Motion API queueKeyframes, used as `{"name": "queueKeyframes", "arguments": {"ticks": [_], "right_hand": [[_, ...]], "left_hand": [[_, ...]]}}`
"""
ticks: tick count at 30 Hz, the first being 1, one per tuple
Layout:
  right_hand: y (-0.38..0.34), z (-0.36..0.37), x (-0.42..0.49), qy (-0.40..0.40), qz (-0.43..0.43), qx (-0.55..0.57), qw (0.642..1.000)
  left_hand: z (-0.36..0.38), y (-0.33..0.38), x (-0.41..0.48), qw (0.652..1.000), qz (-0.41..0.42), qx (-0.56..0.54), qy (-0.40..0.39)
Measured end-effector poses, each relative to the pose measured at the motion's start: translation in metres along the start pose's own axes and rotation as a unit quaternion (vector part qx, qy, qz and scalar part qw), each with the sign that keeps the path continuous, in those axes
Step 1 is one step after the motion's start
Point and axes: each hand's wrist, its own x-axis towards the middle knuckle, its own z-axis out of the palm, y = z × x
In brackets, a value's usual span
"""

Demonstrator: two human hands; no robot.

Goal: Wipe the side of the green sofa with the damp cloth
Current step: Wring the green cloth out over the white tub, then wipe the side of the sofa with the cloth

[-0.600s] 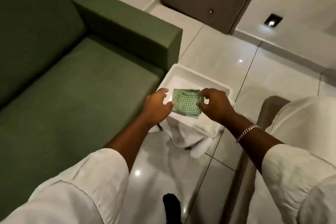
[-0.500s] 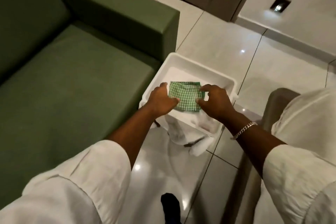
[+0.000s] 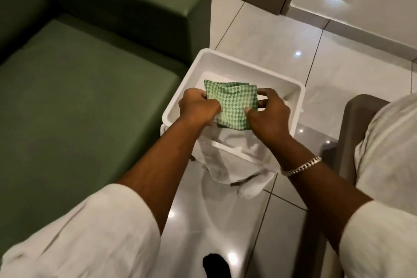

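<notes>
Now the damp cloth [image 3: 231,106] is lifted clear of the white tub [image 3: 248,70], gripped by the left hand [image 3: 198,107] and right hand [image 3: 268,115]. No wiping is yet begun on the green sofa [image 3: 90,88].

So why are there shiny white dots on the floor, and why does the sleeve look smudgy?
Head view: the dots are lamp glare on the glossy floor tiles; the near left sleeve is blurred, while the checked cloth looks sharp.
</notes>
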Motion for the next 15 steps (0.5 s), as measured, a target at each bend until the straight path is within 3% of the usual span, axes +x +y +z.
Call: {"name": "queueKeyframes", "arguments": {"ticks": [8,15], "right_hand": [[-0.065,-0.005,-0.148,0.054,0.014,0.178,0.982],[-0.005,0.102,-0.313,0.017,0.154,0.343,0.926]], "left_hand": [[-0.105,-0.013,-0.104,0.993,0.1,-0.048,-0.028],[-0.166,-0.17,-0.159,0.993,0.115,0.028,-0.006]]}}
